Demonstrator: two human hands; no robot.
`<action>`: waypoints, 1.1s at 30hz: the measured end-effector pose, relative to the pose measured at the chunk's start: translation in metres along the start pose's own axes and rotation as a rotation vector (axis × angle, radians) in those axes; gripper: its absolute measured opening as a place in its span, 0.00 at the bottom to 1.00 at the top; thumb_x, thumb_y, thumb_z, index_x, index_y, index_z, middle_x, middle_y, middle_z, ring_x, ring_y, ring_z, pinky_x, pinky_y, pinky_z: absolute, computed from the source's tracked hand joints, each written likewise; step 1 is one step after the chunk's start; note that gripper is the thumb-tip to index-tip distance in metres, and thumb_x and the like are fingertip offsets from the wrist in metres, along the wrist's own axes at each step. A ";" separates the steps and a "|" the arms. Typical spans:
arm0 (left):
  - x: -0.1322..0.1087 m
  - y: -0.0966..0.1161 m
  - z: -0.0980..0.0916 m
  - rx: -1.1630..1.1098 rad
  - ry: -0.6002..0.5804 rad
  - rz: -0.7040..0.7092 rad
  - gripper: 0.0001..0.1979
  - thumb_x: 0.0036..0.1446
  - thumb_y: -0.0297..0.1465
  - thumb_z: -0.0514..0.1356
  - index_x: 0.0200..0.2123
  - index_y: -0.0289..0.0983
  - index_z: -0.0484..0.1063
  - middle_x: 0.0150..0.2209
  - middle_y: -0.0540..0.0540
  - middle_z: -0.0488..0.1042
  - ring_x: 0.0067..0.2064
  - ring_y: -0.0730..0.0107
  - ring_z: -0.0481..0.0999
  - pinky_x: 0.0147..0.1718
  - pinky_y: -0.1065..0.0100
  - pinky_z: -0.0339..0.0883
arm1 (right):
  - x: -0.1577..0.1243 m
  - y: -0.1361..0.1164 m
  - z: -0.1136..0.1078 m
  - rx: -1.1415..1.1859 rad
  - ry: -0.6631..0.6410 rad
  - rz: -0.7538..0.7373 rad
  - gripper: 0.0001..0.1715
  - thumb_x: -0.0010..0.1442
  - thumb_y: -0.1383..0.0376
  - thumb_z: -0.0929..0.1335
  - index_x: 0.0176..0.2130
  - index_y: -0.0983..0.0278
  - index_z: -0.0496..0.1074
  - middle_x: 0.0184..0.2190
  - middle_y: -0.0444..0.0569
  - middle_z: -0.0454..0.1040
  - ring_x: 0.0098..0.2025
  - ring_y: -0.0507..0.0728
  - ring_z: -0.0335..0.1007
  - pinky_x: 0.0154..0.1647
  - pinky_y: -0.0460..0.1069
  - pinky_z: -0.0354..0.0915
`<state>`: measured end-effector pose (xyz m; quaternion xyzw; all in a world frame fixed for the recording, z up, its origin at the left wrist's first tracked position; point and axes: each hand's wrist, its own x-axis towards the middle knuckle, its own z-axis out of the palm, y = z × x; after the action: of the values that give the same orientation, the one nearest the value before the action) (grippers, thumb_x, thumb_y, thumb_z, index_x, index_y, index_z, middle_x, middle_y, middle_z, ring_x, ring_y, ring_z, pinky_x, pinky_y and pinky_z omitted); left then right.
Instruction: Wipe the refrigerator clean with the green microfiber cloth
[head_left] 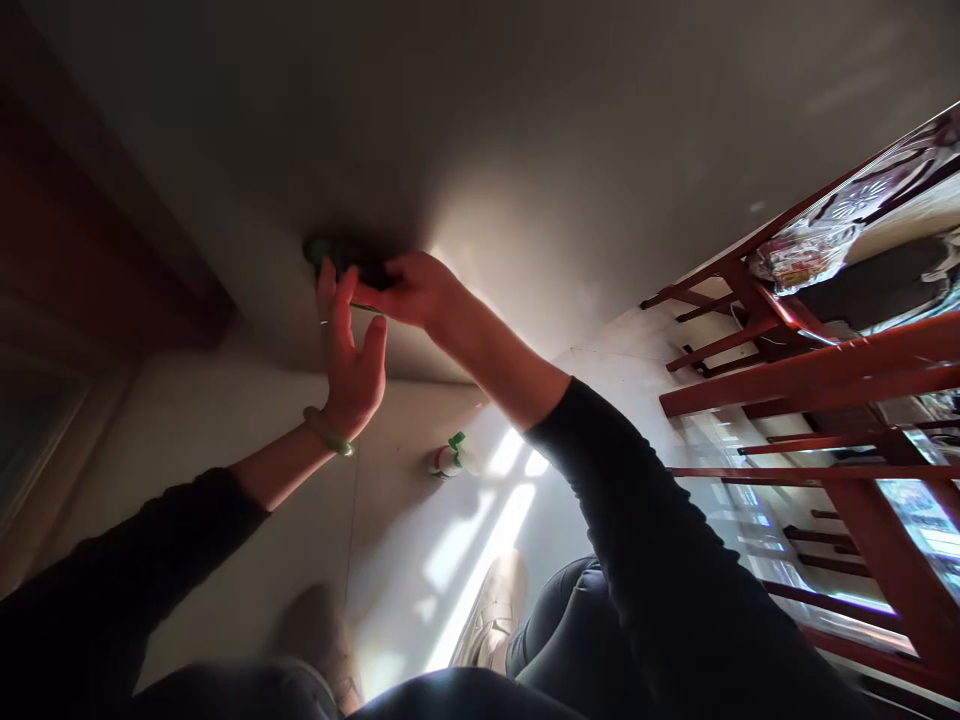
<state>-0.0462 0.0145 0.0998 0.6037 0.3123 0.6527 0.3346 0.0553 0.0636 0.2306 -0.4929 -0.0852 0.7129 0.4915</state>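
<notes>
A dark round object (pixel 341 255) lies low against the pale wall, near the floor. My right hand (pixel 409 288) reaches to it with fingers pinched on a thin green thing (pixel 369 307), too small to name. My left hand (pixel 346 345) is beside it, palm toward the object, fingers stretched out and apart, holding nothing. A ring is on one left finger and a green bangle (pixel 328 432) on that wrist. Both arms wear dark sleeves.
A small bottle (pixel 450 458) with a green cap lies on the pale floor in a patch of sunlight. A red wooden rack (pixel 810 385) stands at the right. My knees and a light shoe (pixel 491 610) are at the bottom. Dark wood trim (pixel 112 250) runs along the left.
</notes>
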 end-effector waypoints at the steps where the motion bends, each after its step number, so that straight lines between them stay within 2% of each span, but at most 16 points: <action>1: -0.001 -0.002 0.000 0.019 -0.015 -0.001 0.30 0.71 0.51 0.60 0.72 0.55 0.64 0.81 0.55 0.49 0.82 0.57 0.46 0.84 0.51 0.41 | -0.005 0.003 -0.004 0.007 -0.035 0.045 0.23 0.77 0.71 0.51 0.48 0.75 0.70 0.41 0.44 0.76 0.59 0.50 0.74 0.56 0.49 0.79; 3: -0.002 -0.005 0.002 0.060 -0.050 -0.001 0.34 0.70 0.53 0.60 0.74 0.49 0.62 0.81 0.51 0.47 0.83 0.52 0.44 0.84 0.50 0.39 | -0.014 0.005 -0.016 0.004 -0.096 0.074 0.21 0.78 0.69 0.53 0.48 0.74 0.70 0.40 0.47 0.77 0.56 0.52 0.76 0.53 0.49 0.80; 7: 0.001 -0.015 0.013 0.107 -0.067 0.000 0.40 0.70 0.58 0.55 0.76 0.43 0.58 0.83 0.46 0.41 0.83 0.49 0.39 0.84 0.47 0.37 | -0.030 0.003 -0.044 -0.046 -0.194 0.043 0.23 0.77 0.59 0.58 0.51 0.73 0.73 0.40 0.56 0.81 0.51 0.60 0.81 0.57 0.58 0.80; 11: 0.012 -0.037 0.023 0.167 -0.085 0.052 0.51 0.64 0.67 0.52 0.76 0.37 0.57 0.83 0.40 0.33 0.83 0.47 0.27 0.82 0.46 0.30 | -0.065 0.010 -0.079 -0.067 -0.073 -0.049 0.21 0.75 0.57 0.62 0.55 0.68 0.75 0.48 0.55 0.83 0.54 0.60 0.82 0.65 0.58 0.76; 14: 0.026 -0.048 0.039 0.269 -0.158 0.094 0.54 0.62 0.69 0.53 0.73 0.32 0.63 0.82 0.35 0.40 0.83 0.40 0.27 0.81 0.40 0.28 | -0.113 0.029 -0.113 -0.089 0.030 -0.075 0.19 0.73 0.58 0.63 0.54 0.63 0.77 0.56 0.54 0.82 0.59 0.59 0.81 0.70 0.58 0.72; 16: 0.035 -0.042 0.061 0.342 -0.313 0.190 0.44 0.66 0.62 0.55 0.72 0.36 0.66 0.80 0.34 0.51 0.83 0.39 0.36 0.80 0.35 0.33 | -0.148 0.046 -0.136 -0.109 0.038 -0.076 0.18 0.71 0.59 0.65 0.52 0.60 0.79 0.61 0.53 0.80 0.63 0.61 0.79 0.73 0.60 0.68; 18: 0.043 -0.022 0.091 0.465 -0.556 0.372 0.31 0.74 0.45 0.50 0.74 0.42 0.65 0.78 0.41 0.58 0.82 0.47 0.46 0.80 0.36 0.41 | -0.178 0.058 -0.153 -0.114 0.082 -0.112 0.16 0.67 0.58 0.67 0.50 0.55 0.81 0.63 0.50 0.80 0.67 0.61 0.76 0.75 0.62 0.66; 20: 0.052 0.004 0.122 0.627 -0.748 0.585 0.33 0.73 0.27 0.43 0.78 0.48 0.55 0.79 0.52 0.56 0.82 0.63 0.47 0.80 0.42 0.47 | -0.197 0.065 -0.164 -0.116 0.095 -0.108 0.18 0.63 0.54 0.69 0.51 0.51 0.82 0.65 0.48 0.78 0.71 0.62 0.72 0.77 0.65 0.64; 21: 0.056 0.016 0.135 0.685 -0.797 0.685 0.36 0.70 0.23 0.41 0.79 0.47 0.50 0.80 0.55 0.53 0.82 0.69 0.45 0.80 0.46 0.49 | -0.202 0.066 -0.167 -0.117 0.094 -0.097 0.20 0.62 0.53 0.70 0.52 0.50 0.82 0.67 0.48 0.77 0.72 0.63 0.70 0.78 0.65 0.64; 23: 0.064 0.029 0.150 0.740 -0.811 0.774 0.41 0.67 0.18 0.39 0.80 0.46 0.44 0.81 0.59 0.48 0.82 0.74 0.42 0.80 0.49 0.49 | -0.204 0.064 -0.171 -0.115 0.112 -0.087 0.24 0.60 0.51 0.71 0.53 0.51 0.82 0.70 0.48 0.73 0.74 0.63 0.67 0.78 0.65 0.63; 24: 0.067 0.028 0.150 0.737 -0.786 0.760 0.41 0.67 0.17 0.38 0.80 0.47 0.45 0.81 0.60 0.48 0.82 0.74 0.43 0.80 0.48 0.48 | -0.203 0.063 -0.173 -0.112 0.132 -0.094 0.24 0.60 0.51 0.71 0.54 0.52 0.82 0.71 0.48 0.72 0.75 0.63 0.67 0.79 0.64 0.63; 26: 0.072 0.013 0.135 0.677 -0.663 0.609 0.37 0.70 0.21 0.40 0.78 0.50 0.54 0.79 0.58 0.55 0.82 0.68 0.47 0.81 0.43 0.47 | -0.197 0.059 -0.177 -0.107 0.163 -0.091 0.23 0.62 0.52 0.70 0.54 0.53 0.82 0.72 0.48 0.71 0.75 0.62 0.66 0.79 0.62 0.64; 28: 0.076 -0.015 0.104 0.571 -0.433 0.372 0.28 0.73 0.32 0.48 0.72 0.51 0.68 0.76 0.51 0.64 0.82 0.57 0.50 0.81 0.39 0.41 | -0.192 0.056 -0.183 -0.098 0.163 -0.056 0.23 0.64 0.52 0.68 0.53 0.54 0.82 0.72 0.49 0.71 0.75 0.61 0.66 0.79 0.60 0.63; 30: 0.080 -0.044 0.069 0.458 -0.159 0.184 0.24 0.68 0.45 0.60 0.65 0.50 0.77 0.74 0.44 0.67 0.82 0.47 0.46 0.81 0.35 0.30 | -0.189 0.055 -0.188 -0.088 0.153 -0.019 0.22 0.65 0.53 0.68 0.53 0.55 0.83 0.72 0.49 0.71 0.74 0.60 0.67 0.78 0.59 0.64; 32: 0.081 -0.062 0.043 0.394 0.002 0.120 0.28 0.62 0.52 0.66 0.61 0.49 0.80 0.73 0.43 0.68 0.83 0.44 0.41 0.80 0.35 0.20 | -0.188 0.054 -0.190 -0.083 0.144 0.005 0.22 0.65 0.53 0.67 0.52 0.55 0.83 0.71 0.48 0.72 0.73 0.60 0.69 0.78 0.58 0.65; 33: 0.081 -0.065 0.037 0.383 0.045 0.115 0.29 0.62 0.54 0.65 0.61 0.49 0.80 0.74 0.43 0.67 0.83 0.44 0.38 0.79 0.36 0.18 | -0.188 0.054 -0.191 -0.086 0.139 0.008 0.21 0.65 0.53 0.67 0.51 0.54 0.83 0.70 0.47 0.73 0.73 0.60 0.70 0.78 0.59 0.65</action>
<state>-0.0093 0.1182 0.0965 0.6584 0.4032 0.6128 0.1687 0.1778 -0.1801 0.2187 -0.5621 -0.0793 0.6747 0.4717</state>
